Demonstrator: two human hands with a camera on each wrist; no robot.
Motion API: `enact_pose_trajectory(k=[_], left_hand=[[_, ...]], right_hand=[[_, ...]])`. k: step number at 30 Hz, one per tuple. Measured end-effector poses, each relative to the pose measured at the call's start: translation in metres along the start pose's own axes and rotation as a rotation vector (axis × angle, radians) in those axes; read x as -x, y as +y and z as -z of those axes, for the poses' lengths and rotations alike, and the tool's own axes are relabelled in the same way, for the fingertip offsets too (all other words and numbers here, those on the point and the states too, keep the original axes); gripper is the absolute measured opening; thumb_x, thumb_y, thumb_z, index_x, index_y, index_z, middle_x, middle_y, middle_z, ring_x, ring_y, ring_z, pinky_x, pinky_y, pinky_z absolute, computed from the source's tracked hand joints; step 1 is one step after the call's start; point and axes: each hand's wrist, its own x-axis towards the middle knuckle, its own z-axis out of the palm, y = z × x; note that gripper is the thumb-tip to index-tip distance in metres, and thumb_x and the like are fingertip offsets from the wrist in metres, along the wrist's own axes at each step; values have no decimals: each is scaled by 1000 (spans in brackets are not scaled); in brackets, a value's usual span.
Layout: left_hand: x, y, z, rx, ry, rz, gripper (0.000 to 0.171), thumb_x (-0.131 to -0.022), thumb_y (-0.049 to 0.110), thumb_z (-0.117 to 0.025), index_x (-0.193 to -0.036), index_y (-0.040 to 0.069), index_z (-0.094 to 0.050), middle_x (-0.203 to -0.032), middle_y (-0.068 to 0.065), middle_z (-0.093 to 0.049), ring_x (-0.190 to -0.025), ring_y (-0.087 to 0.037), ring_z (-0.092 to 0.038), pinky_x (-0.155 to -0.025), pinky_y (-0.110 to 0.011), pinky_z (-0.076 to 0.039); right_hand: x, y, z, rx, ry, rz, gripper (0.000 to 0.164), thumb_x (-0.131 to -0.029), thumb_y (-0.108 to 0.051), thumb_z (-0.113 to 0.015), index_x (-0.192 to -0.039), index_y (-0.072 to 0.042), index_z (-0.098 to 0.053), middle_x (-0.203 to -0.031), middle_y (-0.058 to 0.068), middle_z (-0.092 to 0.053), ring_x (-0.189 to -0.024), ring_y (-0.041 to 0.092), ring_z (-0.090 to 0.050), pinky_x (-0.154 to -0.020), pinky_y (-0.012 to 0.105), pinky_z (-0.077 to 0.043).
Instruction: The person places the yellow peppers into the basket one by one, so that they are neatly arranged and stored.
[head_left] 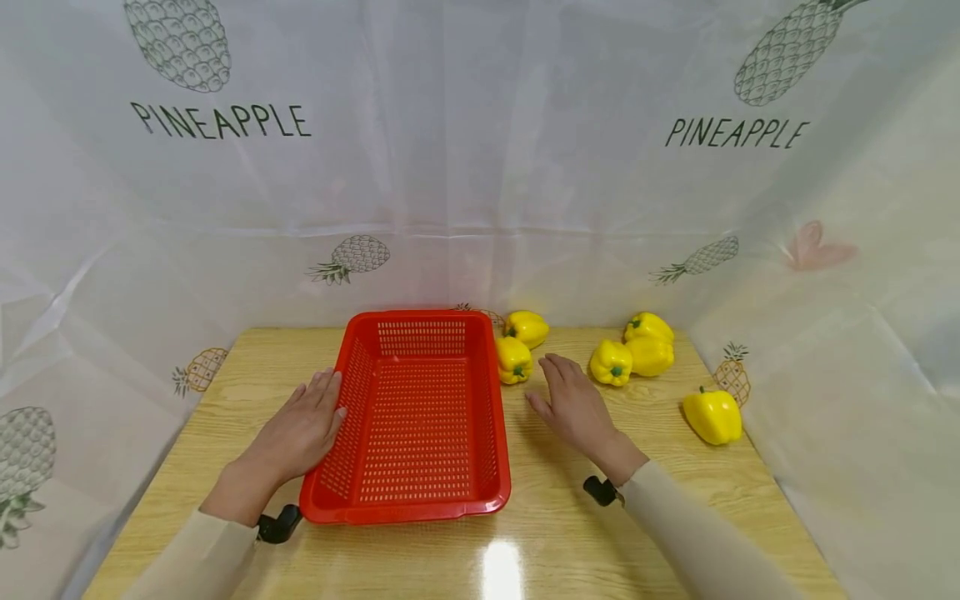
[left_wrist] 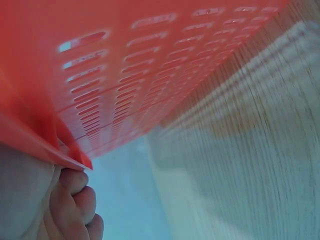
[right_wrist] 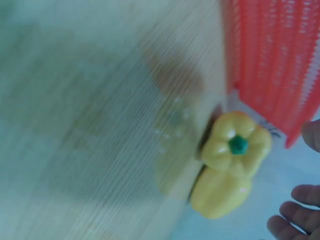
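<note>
A red perforated plastic basket (head_left: 420, 510) stands on the wooden table with nothing inside it. My left hand (head_left: 300, 429) rests along the basket's left rim with straight fingers, and the left wrist view shows the palm against that rim (left_wrist: 75, 162). To the right of the basket, my right hand (head_left: 573, 406) hovers with fingers extended and holds nothing. Just ahead of its fingertips are two yellow bell peppers: the nearer one (head_left: 514, 360) sits close to the basket's right side, the other (head_left: 527, 328) behind it. The right wrist view shows the green-stemmed pepper (right_wrist: 236, 142) beside the basket.
Three more yellow peppers cluster right of my right hand, one (head_left: 611, 362) in front. Another pepper (head_left: 712, 416) lies alone near the table's right edge. A pale pineapple-print sheet (head_left: 480, 167) encloses the back and sides of the wooden table (head_left: 390, 562).
</note>
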Motion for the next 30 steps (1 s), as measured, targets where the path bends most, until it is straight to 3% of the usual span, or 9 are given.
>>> enact_pose_trajectory(k=[8, 15, 23, 30], left_hand=[[0, 2, 0, 8, -16, 14, 64, -112, 20, -47, -160, -16, -25, -167, -36, -25, -156, -53, -25, -126, -68, -24], [1, 2, 1, 11, -24, 27, 64, -112, 21, -46, -160, -15, -24, -168, -35, -24, -156, -52, -23, -126, -67, -23], [-1, 3, 0, -6, -19, 22, 64, -112, 20, -47, -160, -16, -24, -167, -36, -25, -156, -53, -25, -126, -67, -25], [0, 4, 1, 3, -10, 20, 63, -112, 20, -48, -160, -16, -26, -167, -36, -27, -155, -53, -27, -126, -67, -26]], right_hand=[[-41, 0, -39, 165, 14, 6, 65, -101, -42, -71, -136, 11, -57, -137, 28, -61, -125, 44, -62, -106, 53, -56], [-61, -11, -62, 212, 50, -49, 44, -100, -31, -69, -123, 6, -59, -129, 24, -62, -117, 44, -62, -89, 55, -61], [-62, -8, -70, 217, 47, -84, 44, -102, -35, -67, -120, 3, -56, -120, 20, -62, -113, 41, -62, -84, 54, -60], [-51, 2, -60, 183, -3, -79, 50, -97, -30, -75, -128, 3, -55, -132, 20, -62, -120, 41, -61, -93, 55, -60]])
